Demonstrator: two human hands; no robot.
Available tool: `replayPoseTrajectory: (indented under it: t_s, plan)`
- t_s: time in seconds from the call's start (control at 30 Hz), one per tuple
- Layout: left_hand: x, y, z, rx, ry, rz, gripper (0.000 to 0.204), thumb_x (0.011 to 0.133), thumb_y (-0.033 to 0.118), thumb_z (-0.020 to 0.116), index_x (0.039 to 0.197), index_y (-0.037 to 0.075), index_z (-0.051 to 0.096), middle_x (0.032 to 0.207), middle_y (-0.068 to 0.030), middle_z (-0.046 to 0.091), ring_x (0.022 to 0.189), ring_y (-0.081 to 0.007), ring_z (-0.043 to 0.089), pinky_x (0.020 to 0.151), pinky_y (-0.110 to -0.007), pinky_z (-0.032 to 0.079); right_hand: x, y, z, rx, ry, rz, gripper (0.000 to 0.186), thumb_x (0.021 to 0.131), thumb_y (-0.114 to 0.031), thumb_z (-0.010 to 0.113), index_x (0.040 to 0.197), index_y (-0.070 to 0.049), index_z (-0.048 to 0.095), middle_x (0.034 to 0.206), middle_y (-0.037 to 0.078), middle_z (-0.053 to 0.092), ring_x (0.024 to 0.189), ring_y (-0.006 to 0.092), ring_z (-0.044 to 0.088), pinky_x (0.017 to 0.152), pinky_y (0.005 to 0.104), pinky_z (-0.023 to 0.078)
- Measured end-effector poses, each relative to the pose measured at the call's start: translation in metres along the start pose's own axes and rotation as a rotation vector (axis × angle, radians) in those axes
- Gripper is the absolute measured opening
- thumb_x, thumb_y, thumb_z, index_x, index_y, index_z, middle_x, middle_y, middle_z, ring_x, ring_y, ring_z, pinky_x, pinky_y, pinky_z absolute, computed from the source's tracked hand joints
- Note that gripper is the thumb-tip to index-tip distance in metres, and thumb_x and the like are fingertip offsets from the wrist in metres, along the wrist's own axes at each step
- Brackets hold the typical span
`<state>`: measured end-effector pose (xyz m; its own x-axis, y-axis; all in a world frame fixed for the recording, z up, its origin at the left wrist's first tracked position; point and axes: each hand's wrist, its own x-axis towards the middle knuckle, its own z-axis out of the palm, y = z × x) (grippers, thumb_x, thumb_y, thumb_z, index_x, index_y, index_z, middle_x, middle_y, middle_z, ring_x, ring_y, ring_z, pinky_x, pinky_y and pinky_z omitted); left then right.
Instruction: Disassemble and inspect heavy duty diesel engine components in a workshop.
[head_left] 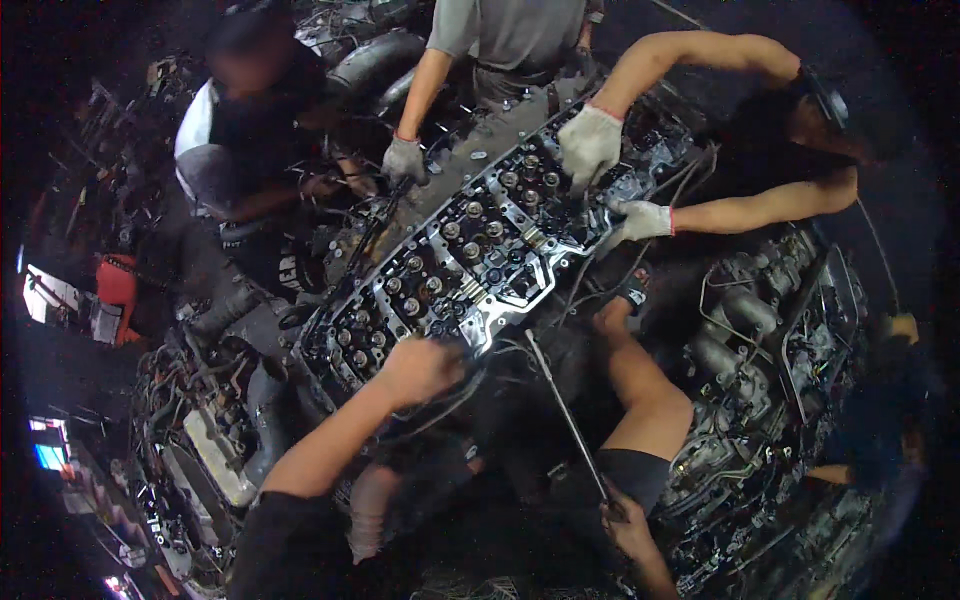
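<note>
A large engine cylinder head with rows of valve springs lies diagonally in front of me, its metal oily and dark. My left hand is over its near left edge, close to the bright metal bracket-like casting. Motion blurs that hand, and its fingers cannot be made out. Low on the right, my right hand is closed round the dark handle end of a long metal bar. The bar slants up to the left, its pale far tip near the engine's near edge.
Across the engine, a person's gloved hands work at its right end. Another gloved hand touches the far side. A person bends at the left. Engine assemblies and hoses crowd both sides.
</note>
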<state>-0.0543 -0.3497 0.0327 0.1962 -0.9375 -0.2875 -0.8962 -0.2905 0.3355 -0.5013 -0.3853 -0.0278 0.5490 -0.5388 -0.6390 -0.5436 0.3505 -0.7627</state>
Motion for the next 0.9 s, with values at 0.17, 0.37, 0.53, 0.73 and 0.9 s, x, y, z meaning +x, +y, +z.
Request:
replayPoseTrajectory:
  t_s: [0.17, 0.37, 0.53, 0.73, 0.9]
  plan:
    - [-0.020, 0.040, 0.060, 0.021, -0.224, 0.063, 0.033, 0.077, 0.037, 0.059, 0.096, 0.011, 0.065, 0.078, -0.0146, 0.064, 0.077, -0.0341, 0.062, 0.070, -0.045, 0.050, -0.009, 0.002, -0.004, 0.002, 0.084, 0.170, 0.053, 0.081, 0.005, 0.053, 0.132, -0.007, 0.046, 0.080, -0.001, 0.056, 0.070, 0.0089, 0.049, 0.062, 0.0261, 0.044]
    - [-0.027, 0.051, 0.202, -0.174, -0.242, 0.273, 0.033, 0.080, 0.040, 0.054, 0.093, 0.012, 0.065, 0.076, -0.0141, 0.065, 0.072, -0.0332, 0.064, 0.063, -0.044, 0.051, -0.009, 0.020, 0.001, -0.108, 0.238, -0.117, 0.039, 0.089, -0.012, 0.056, 0.127, -0.010, 0.047, 0.060, -0.003, 0.047, 0.045, 0.0060, 0.042, 0.038, 0.0216, 0.034]
    - [-0.011, 0.060, 0.287, -0.030, -0.471, 0.213, 0.025, 0.079, 0.026, 0.054, 0.095, 0.010, 0.065, 0.085, -0.0165, 0.065, 0.074, -0.0310, 0.065, 0.064, -0.045, 0.052, -0.008, 0.037, 0.002, 0.040, 0.173, -0.169, 0.051, 0.085, 0.000, 0.053, 0.133, -0.010, 0.041, 0.082, 0.000, 0.054, 0.063, 0.0070, 0.048, 0.056, 0.0218, 0.041]
    - [-0.081, 0.049, 0.198, 0.089, -0.323, 0.089, 0.024, 0.076, 0.021, 0.058, 0.094, 0.007, 0.064, 0.085, -0.0163, 0.064, 0.078, -0.0312, 0.063, 0.068, -0.041, 0.050, -0.003, -0.006, 0.007, -0.032, 0.082, -0.230, 0.062, 0.078, 0.010, 0.051, 0.136, -0.009, 0.038, 0.099, 0.001, 0.057, 0.078, 0.0078, 0.050, 0.064, 0.0222, 0.042]
    - [-0.172, 0.045, 0.118, -0.229, -0.161, -0.162, 0.025, 0.074, 0.024, 0.061, 0.092, 0.006, 0.063, 0.090, -0.0158, 0.063, 0.085, -0.0327, 0.060, 0.078, -0.045, 0.046, -0.001, 0.017, -0.013, -0.040, 0.154, 0.013, 0.060, 0.075, 0.006, 0.057, 0.132, -0.004, 0.042, 0.108, 0.007, 0.058, 0.087, 0.0150, 0.055, 0.074, 0.0271, 0.047]
